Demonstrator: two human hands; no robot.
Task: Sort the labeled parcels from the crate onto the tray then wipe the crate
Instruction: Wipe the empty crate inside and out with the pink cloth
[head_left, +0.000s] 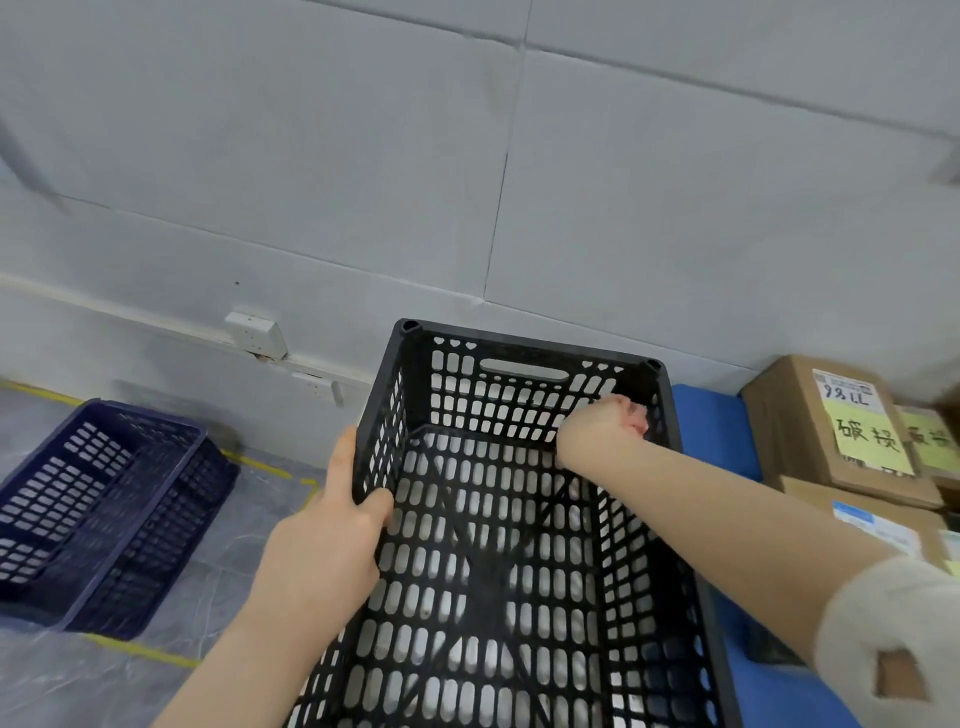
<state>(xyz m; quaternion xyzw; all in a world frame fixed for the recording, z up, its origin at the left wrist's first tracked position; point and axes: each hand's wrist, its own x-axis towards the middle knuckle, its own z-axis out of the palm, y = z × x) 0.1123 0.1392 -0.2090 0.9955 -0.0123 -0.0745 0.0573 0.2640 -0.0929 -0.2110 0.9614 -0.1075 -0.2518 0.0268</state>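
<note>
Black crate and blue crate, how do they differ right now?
The black crate is black; the blue crate is dark blue. The black crate is gripped by the left hand at its wall, with the right hand inside holding a pink cloth; the blue crate sits untouched on the floor. Both are empty, slotted plastic.

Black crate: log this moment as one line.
phase: wiping crate | left hand: grips black crate left wall | right hand: inside far right corner, curled on pinkish item | crate: no parcels inside | parcels: stacked right

Left hand (332, 525) grips the crate (519, 345) wall, thumb inside; right hand (602, 431), arm outstretched, seemingly fists a pink cloth (638, 420).
</note>
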